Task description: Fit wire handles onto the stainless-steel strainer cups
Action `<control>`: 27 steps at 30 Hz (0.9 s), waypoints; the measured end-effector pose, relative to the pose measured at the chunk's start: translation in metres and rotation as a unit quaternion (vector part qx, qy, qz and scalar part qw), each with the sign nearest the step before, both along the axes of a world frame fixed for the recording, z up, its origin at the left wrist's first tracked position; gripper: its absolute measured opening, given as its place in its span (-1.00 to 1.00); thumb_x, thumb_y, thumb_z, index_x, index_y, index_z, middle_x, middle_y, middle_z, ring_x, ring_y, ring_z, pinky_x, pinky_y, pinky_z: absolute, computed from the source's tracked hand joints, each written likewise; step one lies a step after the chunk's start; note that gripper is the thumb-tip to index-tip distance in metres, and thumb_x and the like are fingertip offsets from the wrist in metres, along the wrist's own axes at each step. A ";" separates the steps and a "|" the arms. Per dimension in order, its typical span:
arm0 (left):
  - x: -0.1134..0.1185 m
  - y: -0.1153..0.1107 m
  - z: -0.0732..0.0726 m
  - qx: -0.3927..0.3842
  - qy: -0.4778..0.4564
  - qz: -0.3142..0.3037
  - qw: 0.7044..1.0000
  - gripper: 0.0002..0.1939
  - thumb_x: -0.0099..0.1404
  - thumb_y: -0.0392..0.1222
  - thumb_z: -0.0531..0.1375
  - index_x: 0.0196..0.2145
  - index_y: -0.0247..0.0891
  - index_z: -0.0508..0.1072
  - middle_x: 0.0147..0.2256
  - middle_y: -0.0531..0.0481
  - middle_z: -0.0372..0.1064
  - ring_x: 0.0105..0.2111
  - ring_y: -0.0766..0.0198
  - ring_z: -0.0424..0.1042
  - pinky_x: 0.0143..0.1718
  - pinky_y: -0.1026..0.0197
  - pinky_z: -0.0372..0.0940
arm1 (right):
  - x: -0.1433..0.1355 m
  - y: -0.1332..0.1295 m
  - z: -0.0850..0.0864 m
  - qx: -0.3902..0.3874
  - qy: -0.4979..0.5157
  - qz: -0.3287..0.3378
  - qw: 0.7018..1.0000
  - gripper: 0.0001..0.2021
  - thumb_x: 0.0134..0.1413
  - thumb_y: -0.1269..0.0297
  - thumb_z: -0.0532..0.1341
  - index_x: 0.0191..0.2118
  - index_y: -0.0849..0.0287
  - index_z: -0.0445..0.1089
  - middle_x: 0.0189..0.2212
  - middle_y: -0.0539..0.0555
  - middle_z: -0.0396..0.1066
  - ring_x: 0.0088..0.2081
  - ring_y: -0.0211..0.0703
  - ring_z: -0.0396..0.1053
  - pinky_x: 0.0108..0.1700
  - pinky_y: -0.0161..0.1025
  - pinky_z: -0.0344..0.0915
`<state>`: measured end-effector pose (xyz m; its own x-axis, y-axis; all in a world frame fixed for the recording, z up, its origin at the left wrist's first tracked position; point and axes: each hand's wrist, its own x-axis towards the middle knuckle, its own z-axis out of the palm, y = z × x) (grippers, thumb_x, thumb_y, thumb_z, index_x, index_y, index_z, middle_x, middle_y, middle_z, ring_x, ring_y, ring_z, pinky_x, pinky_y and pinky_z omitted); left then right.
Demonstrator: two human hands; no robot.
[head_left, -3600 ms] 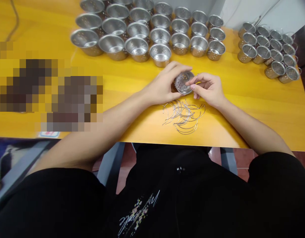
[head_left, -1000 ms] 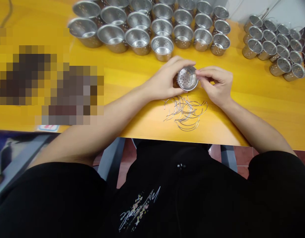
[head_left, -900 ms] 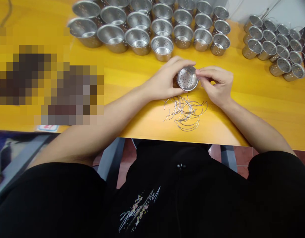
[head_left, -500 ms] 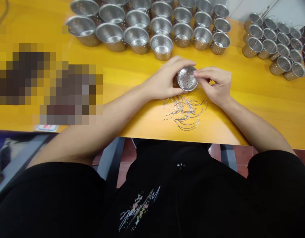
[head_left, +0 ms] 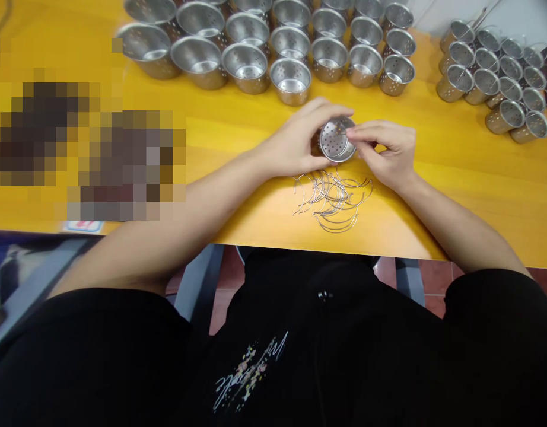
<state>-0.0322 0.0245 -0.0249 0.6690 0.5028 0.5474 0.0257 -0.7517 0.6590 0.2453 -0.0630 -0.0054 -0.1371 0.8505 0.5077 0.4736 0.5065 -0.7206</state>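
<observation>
My left hand [head_left: 295, 139] is curved around a small perforated metal cup [head_left: 334, 141], its thumb and fingers on the outer wall. The cup is tilted so its open mouth and the holes in its base face me. At the cup's right rim, my right hand [head_left: 387, 148] is closed in a pinch, thumb against forefinger. Whatever lies between those fingertips is too small to make out. Just below the cup, a loose heap of thin curved wire handles [head_left: 331, 201] lies on the yellow table [head_left: 264, 219].
Rows of perforated metal cups [head_left: 290, 80] stand along the far side. Another group of cups [head_left: 505, 115], some with wire handles, stands at the far right. A blurred-out patch [head_left: 122, 160] covers the left, beside a small label [head_left: 83, 226] at the table edge.
Both hands and the cup hold nearly the same pose. The whole view has shifted very slightly; nothing has been picked up or let go.
</observation>
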 end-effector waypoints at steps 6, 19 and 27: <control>0.000 0.001 -0.002 0.003 -0.005 -0.012 1.000 0.11 0.39 0.79 0.59 0.57 0.01 0.64 0.46 -0.40 0.66 0.48 -0.54 0.62 0.63 -0.59 0.52 | 0.003 0.002 -0.005 0.019 -0.009 0.011 1.000 -0.80 0.66 0.00 0.59 -0.08 -0.08 0.91 0.00 0.13 0.89 0.12 0.22 0.88 0.36 0.27 0.84; 0.002 0.000 0.000 -0.017 -0.021 -0.010 1.000 0.03 0.33 0.70 0.67 0.48 0.04 0.70 0.43 -0.39 0.70 0.46 -0.57 0.63 0.61 -0.60 0.52 | 0.009 0.009 -0.018 0.072 -0.015 0.008 0.997 -0.83 0.74 0.06 0.52 0.07 -0.11 0.93 0.06 0.12 0.89 0.15 0.20 0.90 0.35 0.21 0.86; 0.002 0.001 -0.003 -0.014 -0.017 -0.010 1.000 0.04 0.32 0.66 0.68 0.51 0.05 0.69 0.42 -0.38 0.70 0.46 -0.56 0.63 0.61 -0.61 0.52 | 0.007 0.007 -0.016 0.044 -0.015 -0.003 0.999 -0.84 0.71 0.02 0.55 0.05 -0.11 0.90 0.05 0.14 0.87 0.15 0.22 0.87 0.33 0.21 0.86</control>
